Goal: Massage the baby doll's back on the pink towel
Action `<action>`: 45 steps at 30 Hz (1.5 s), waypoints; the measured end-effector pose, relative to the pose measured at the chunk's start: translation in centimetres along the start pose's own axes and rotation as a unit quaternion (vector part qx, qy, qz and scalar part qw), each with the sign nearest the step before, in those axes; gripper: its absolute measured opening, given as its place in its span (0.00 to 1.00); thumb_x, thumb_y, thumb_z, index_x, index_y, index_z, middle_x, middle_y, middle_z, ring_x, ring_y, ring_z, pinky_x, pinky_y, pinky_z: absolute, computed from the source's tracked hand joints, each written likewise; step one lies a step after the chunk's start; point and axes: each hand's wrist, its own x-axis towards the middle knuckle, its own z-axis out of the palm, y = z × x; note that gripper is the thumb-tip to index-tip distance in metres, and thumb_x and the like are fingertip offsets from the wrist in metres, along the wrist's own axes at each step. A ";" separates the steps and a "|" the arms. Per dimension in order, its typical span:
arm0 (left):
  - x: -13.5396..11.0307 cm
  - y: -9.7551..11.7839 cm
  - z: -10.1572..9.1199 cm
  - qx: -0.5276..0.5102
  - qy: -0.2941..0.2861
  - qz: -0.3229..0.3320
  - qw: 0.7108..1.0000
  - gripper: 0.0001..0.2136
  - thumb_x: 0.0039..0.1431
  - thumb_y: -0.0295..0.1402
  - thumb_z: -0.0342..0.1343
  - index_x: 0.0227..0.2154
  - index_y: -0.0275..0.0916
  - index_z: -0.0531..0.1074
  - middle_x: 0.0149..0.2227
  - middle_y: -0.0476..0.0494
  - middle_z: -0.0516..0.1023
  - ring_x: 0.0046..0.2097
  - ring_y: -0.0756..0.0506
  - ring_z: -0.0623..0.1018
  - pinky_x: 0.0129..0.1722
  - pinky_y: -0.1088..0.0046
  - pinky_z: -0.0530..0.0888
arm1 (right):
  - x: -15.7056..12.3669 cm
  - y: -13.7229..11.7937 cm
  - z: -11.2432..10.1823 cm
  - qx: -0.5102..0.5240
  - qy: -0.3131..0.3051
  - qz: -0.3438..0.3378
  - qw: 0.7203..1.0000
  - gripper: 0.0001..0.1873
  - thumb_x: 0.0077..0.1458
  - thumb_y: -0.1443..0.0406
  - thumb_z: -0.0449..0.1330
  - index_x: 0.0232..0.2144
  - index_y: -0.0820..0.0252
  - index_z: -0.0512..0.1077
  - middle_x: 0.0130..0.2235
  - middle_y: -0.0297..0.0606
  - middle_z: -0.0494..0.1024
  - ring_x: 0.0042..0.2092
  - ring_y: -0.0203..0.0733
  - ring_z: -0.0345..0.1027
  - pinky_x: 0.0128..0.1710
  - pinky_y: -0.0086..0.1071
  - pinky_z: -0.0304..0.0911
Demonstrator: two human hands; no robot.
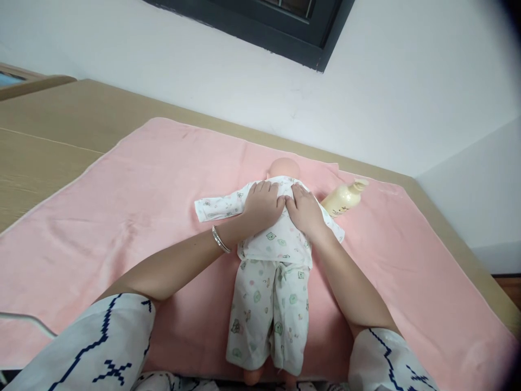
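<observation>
A baby doll [271, 271] in white printed pyjamas lies on a pink towel [134, 206], its bare head [284, 167] pointing away from me. My left hand [264, 203], with a silver bracelet on the wrist, lies flat on the left side of the doll's chest. My right hand [304, 209] rests flat on the right side, thumbs nearly touching. Both hands have their fingers stretched out over the shirt and hold nothing. One empty-looking sleeve [220, 207] stretches out to the left.
A cream pump bottle [345, 199] lies on the towel just right of the doll's shoulder. The towel covers a wooden table [49, 141] set against a white wall [228, 70]. A dark window frame [285, 27] is above.
</observation>
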 end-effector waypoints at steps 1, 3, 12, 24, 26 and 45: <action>0.0 0.0 0.0 0.000 -0.002 -0.002 1.000 0.13 0.68 0.33 0.45 0.45 0.33 0.72 0.46 0.34 0.77 0.49 0.35 0.74 0.55 0.55 0.68 | 0.0 0.1 0.1 0.001 0.000 -0.001 1.000 0.27 0.68 0.60 0.44 0.62 0.70 0.65 0.65 0.58 0.67 0.69 0.58 0.56 0.68 0.55 0.50; 0.1 0.0 0.0 -0.001 -0.001 -0.004 1.000 0.13 0.68 0.33 0.45 0.45 0.33 0.72 0.46 0.34 0.77 0.50 0.35 0.74 0.55 0.55 0.68 | -0.1 0.0 0.2 0.004 0.002 -0.003 1.000 0.27 0.68 0.60 0.43 0.61 0.69 0.65 0.65 0.58 0.68 0.69 0.58 0.56 0.68 0.56 0.50; 0.1 -0.1 0.1 -0.005 0.010 -0.001 1.000 0.13 0.68 0.33 0.45 0.44 0.34 0.72 0.45 0.34 0.77 0.48 0.36 0.74 0.53 0.56 0.68 | -0.1 0.0 0.4 -0.005 -0.006 0.001 1.000 0.30 0.68 0.60 0.42 0.64 0.74 0.62 0.67 0.60 0.64 0.71 0.59 0.53 0.69 0.58 0.49; 0.1 -0.1 0.1 -0.012 0.010 -0.004 1.000 0.10 0.66 0.32 0.47 0.43 0.35 0.72 0.44 0.35 0.77 0.48 0.36 0.74 0.53 0.56 0.69 | -0.1 0.0 0.4 -0.010 -0.003 -0.002 1.000 0.31 0.68 0.60 0.42 0.65 0.73 0.61 0.67 0.58 0.64 0.71 0.57 0.53 0.69 0.58 0.49; 0.1 -0.1 0.1 -0.011 0.012 -0.004 1.000 0.10 0.66 0.32 0.47 0.43 0.36 0.72 0.44 0.35 0.77 0.48 0.36 0.74 0.53 0.56 0.69 | 0.0 0.1 0.4 -0.012 -0.003 0.001 1.000 0.31 0.68 0.60 0.42 0.65 0.73 0.61 0.67 0.58 0.64 0.71 0.57 0.53 0.69 0.58 0.49; -1.0 1.0 -0.2 -0.007 0.014 -0.006 1.000 0.19 0.69 0.33 0.44 0.57 0.31 0.66 0.58 0.29 0.73 0.61 0.33 0.69 0.63 0.50 0.63 | 0.3 1.3 -0.5 0.078 -0.013 -0.034 0.996 0.25 0.66 0.56 0.48 0.58 0.62 0.67 0.63 0.52 0.71 0.68 0.55 0.58 0.66 0.53 0.55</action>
